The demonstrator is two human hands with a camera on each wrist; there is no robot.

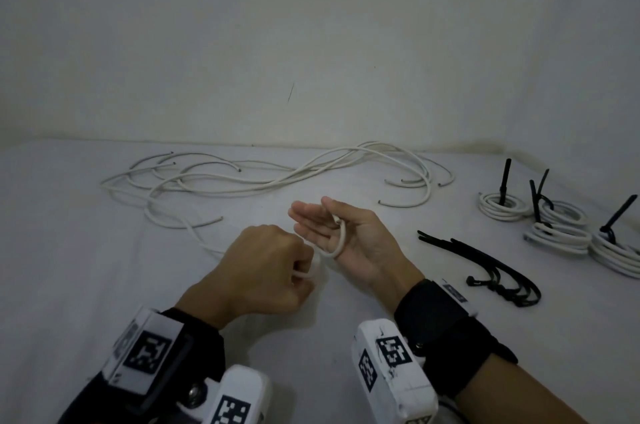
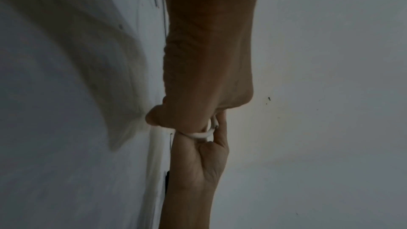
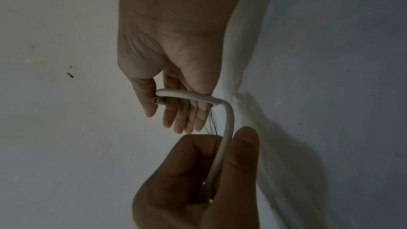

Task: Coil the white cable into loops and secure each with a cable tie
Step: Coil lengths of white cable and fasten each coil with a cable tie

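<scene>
White cable (image 1: 341, 238) lies across my right hand (image 1: 349, 236), thumb pinning its end on straight fingers, while my left hand (image 1: 266, 267) grips it in a fist; I'm starting a coil, next wrapping round the fingers

You've got a white cable (image 1: 341, 236) between your hands, off-white in the wrist views, its cut end showing two small dark core dots. Loose cables (image 1: 263, 177) behind: same white, dark tips at the cut ends. Coiled bundles (image 1: 557, 233) on your right: white, each with a black tie sticking up. Spare cable ties (image 1: 485, 264): all black. Table (image 1: 104, 285): plain white-grey, no pattern, a few tiny dark specks. Wall (image 1: 311, 25): pale grey-white, one thin dark mark. Your wrist straps (image 1: 446, 330): black. Wrist camera housings (image 1: 391, 371): white, with black-and-white square marker patterns on them.
</scene>
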